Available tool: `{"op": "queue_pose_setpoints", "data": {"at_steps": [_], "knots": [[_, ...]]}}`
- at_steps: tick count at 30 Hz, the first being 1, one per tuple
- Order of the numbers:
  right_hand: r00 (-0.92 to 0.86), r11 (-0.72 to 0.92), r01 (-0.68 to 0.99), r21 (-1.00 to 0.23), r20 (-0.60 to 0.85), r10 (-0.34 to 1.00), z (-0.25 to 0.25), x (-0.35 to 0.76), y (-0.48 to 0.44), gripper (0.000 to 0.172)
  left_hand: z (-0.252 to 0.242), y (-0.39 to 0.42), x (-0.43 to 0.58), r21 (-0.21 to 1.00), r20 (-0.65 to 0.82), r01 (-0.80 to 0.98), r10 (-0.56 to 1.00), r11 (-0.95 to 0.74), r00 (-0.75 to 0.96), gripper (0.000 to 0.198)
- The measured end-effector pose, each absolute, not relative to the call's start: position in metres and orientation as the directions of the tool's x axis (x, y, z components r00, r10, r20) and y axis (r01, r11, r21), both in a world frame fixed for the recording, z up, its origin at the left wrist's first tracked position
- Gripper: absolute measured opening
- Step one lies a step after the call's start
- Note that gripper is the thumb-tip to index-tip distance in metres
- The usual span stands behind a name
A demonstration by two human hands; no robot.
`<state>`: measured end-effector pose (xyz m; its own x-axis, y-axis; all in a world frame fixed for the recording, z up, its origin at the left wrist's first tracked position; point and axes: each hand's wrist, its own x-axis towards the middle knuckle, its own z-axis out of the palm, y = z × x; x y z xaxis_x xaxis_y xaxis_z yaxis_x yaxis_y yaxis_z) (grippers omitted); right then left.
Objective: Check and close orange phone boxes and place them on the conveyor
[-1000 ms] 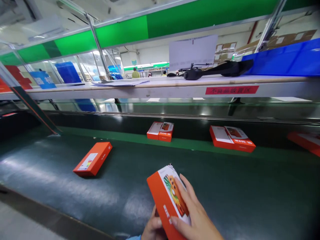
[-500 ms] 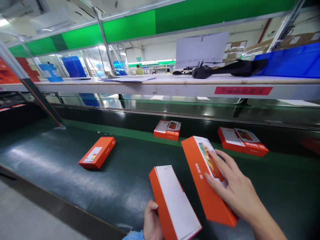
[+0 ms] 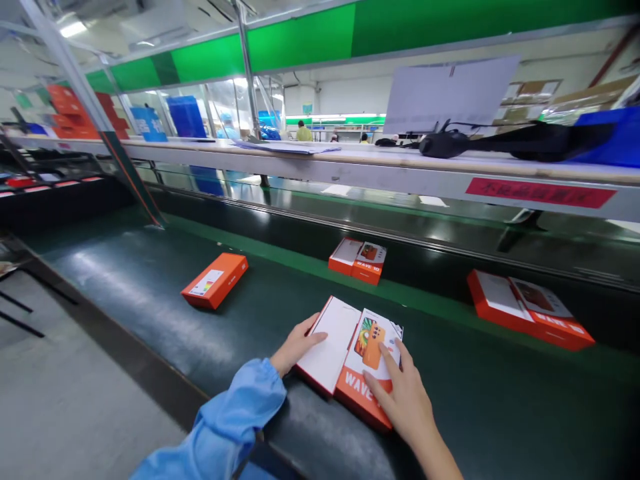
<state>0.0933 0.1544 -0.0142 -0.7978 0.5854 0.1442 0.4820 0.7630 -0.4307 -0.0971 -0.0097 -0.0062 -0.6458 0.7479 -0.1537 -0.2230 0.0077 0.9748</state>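
Observation:
In front of me an orange phone box lies opened in two halves, side by side and touching, on the dark green belt. My left hand grips the box base by its left side, thumb on the plain white top. The box lid, printed with an orange phone and "WAVE 10", is under my right hand, which holds it with fingers on the printed face and along the right edge. The inside of the base is covered by the white panel.
Farther left lies a closed orange box with a label. Two more opened pairs, one box pair at the back and another box pair to the right, sit near the belt's far edge. A shelf with a black device runs above.
Both halves, tilted and apart in my hands before, are now lowered and side by side on the belt. My view has shifted, and my left sleeve now shows.

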Motion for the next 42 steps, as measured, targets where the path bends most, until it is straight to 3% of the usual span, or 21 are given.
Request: {"op": "queue_pose_setpoints", "data": {"at_steps": [3,9,15,21,26,33,36,42], "knots": [[-0.813,0.767,0.43,-0.477,0.166,0.559,-0.019,0.087,0.147,0.065,0.002,-0.001,-0.119,0.995,-0.044,0.048,0.829,0.086,-0.558,0.064],[-0.782,0.744,0.395,-0.538,0.229,0.58,-0.028,0.08,0.137,0.065,0.01,0.005,-0.138,0.928,-0.014,0.283,0.779,0.244,-0.627,0.065],[-0.785,0.667,0.179,-0.723,0.304,0.54,-0.041,0.075,0.136,0.06,0.038,0.004,-0.069,0.771,0.071,0.518,0.759,0.37,-0.647,0.09],[-0.746,0.423,0.024,-0.906,0.265,0.611,-0.044,0.075,0.153,0.047,0.03,0.0,-0.015,0.759,0.001,0.46,0.705,0.461,-0.709,0.11],[-0.701,0.381,0.052,-0.923,0.238,0.673,-0.046,0.075,0.174,0.046,0.021,-0.004,-0.014,0.571,-0.04,0.565,0.708,0.595,-0.705,0.1],[-0.724,0.439,0.012,-0.898,0.296,0.624,-0.053,0.077,0.177,0.04,0.031,-0.023,-0.072,0.329,-0.14,0.629,0.695,0.705,-0.706,0.11],[-0.734,0.445,0.012,-0.895,0.295,0.612,-0.054,0.077,0.177,0.04,0.026,-0.025,-0.097,0.275,-0.089,0.62,0.662,0.735,-0.744,0.109],[-0.715,0.424,-0.028,-0.905,0.315,0.625,-0.067,0.074,0.18,0.039,0.012,-0.003,-0.149,0.282,0.068,0.606,0.614,0.744,-0.786,0.1]]}}
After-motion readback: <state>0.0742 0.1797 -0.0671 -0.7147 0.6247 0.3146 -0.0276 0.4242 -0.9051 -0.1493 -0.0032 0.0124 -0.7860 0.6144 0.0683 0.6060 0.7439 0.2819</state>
